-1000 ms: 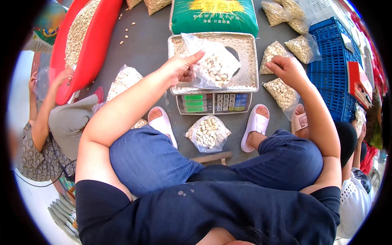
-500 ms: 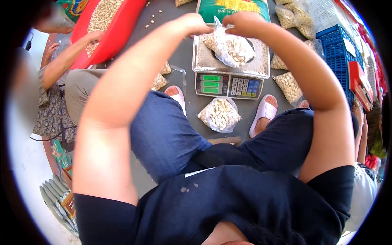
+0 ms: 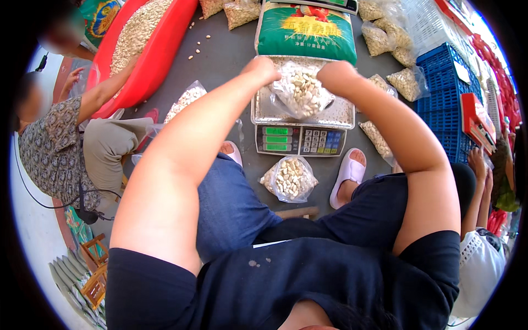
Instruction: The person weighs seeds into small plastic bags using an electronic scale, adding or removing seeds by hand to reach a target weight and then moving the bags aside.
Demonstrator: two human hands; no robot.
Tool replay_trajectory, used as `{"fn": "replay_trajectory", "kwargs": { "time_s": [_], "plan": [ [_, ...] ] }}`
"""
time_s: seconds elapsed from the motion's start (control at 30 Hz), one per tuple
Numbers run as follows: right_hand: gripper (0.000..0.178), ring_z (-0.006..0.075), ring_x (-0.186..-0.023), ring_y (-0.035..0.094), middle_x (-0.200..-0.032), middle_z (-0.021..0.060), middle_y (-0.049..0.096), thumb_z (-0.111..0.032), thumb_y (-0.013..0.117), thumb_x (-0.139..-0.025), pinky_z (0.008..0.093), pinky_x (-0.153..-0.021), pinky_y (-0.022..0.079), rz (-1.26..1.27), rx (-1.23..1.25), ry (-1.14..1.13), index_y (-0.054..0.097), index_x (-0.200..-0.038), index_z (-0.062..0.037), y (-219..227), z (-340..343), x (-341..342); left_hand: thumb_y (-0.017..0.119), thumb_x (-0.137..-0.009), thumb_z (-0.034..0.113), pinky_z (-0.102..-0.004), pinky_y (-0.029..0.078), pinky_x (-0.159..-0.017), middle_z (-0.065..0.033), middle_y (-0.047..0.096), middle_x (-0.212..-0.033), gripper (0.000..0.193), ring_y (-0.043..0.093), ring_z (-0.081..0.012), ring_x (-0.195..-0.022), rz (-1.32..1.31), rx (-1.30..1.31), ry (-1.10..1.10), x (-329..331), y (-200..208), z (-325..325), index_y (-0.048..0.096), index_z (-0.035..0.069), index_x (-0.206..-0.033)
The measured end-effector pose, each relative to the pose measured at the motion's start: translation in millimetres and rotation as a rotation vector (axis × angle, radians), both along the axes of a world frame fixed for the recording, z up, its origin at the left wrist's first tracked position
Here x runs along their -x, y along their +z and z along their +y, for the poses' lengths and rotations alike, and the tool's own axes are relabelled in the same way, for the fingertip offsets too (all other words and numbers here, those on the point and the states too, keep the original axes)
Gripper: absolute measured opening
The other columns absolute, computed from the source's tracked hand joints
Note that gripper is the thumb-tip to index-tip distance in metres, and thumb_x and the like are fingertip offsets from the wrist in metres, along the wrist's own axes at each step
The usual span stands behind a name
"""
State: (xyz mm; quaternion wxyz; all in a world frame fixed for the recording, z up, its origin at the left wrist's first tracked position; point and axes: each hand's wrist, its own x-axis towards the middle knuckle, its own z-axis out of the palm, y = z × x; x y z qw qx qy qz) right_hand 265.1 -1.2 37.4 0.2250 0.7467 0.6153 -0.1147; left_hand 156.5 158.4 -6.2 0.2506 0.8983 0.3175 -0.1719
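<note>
A clear plastic bag of pale, bean-like pieces [image 3: 303, 94] rests on the metal pan of a digital scale [image 3: 346, 118], its contents facing up. At the bag's upper left, my left hand [image 3: 263, 70] is curled closed on the plastic. My right hand [image 3: 336, 76] is closed at its upper right edge. The fingertips of both hands are largely hidden. Green lit displays [image 3: 276, 139] and a keypad [image 3: 320, 141] are on the scale's near side. Another filled bag [image 3: 290, 179] stands on the floor between my feet, in front of the scale.
A green printed sack [image 3: 305, 36] lies behind the scale. Several filled bags [image 3: 379, 41] sit to the right, near a blue crate [image 3: 440, 82]. On the left, another person's arm [image 3: 104, 91] reaches into a red tub [image 3: 176, 38] of pale pieces. A filled bag [image 3: 187, 98] lies beside my left forearm.
My hands have moved apart, and the bag between them is spread wider, showing more of its contents. The scene sits lower in view, with more of the green sack visible.
</note>
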Motion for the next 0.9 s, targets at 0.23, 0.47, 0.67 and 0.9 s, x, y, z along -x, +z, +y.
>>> {"fn": "replay_trajectory", "kwargs": {
  "time_s": [0.23,0.47,0.67,0.9],
  "plan": [
    [0.015,0.0244,-0.076,0.06,-0.081,0.0101,0.062,-0.008,0.048,-0.073,0.0343,-0.06,0.049,-0.233,-0.256,-0.189,0.062,-0.077,-0.0074,17.6,-25.5,-91.3,0.058,-0.061,0.02,-0.0359,0.046,-0.067,-0.0113,0.06,-0.081,0.022,0.058,-0.0256,-0.079,0.081,-0.105,-0.117,16.3,37.0,20.9,0.059,0.007,-0.079],
    [0.017,0.0246,-0.079,0.06,-0.085,0.0097,0.06,-0.017,0.05,-0.075,0.0348,-0.064,0.049,0.066,-0.359,-0.145,0.06,-0.088,-0.0123,55.3,23.3,-0.9,0.063,-0.064,0.036,-0.0366,0.046,-0.072,-0.0107,0.058,-0.093,0.04,0.056,-0.0261,-0.087,-0.074,-0.305,-0.177,14.1,44.2,-15.2,0.057,0.006,-0.089],
    [0.017,0.0257,-0.084,0.059,-0.088,0.0118,0.061,-0.01,0.05,-0.073,0.0342,-0.071,0.048,0.246,-0.354,-0.226,0.063,-0.084,-0.0083,-6.9,79.4,34.9,0.064,-0.063,0.018,-0.0376,0.045,-0.076,-0.012,0.054,-0.09,0.025,0.052,-0.0276,-0.091,-0.157,-0.552,-0.247,17.4,27.0,-13.6,0.058,0.004,-0.083],
    [0.017,0.0269,-0.079,0.058,-0.085,0.0164,0.06,-0.018,0.058,-0.07,0.0332,-0.067,0.046,1.17,-0.494,-0.767,0.062,-0.08,-0.0045,-177.8,65.7,-32.5,0.051,-0.07,0.004,-0.0358,0.042,-0.077,-0.0122,0.052,-0.089,0.008,0.05,-0.0285,-0.09,-0.574,-0.098,-0.86,-8.1,8.4,-28.3,0.052,0.0,-0.077]
  ]
}}
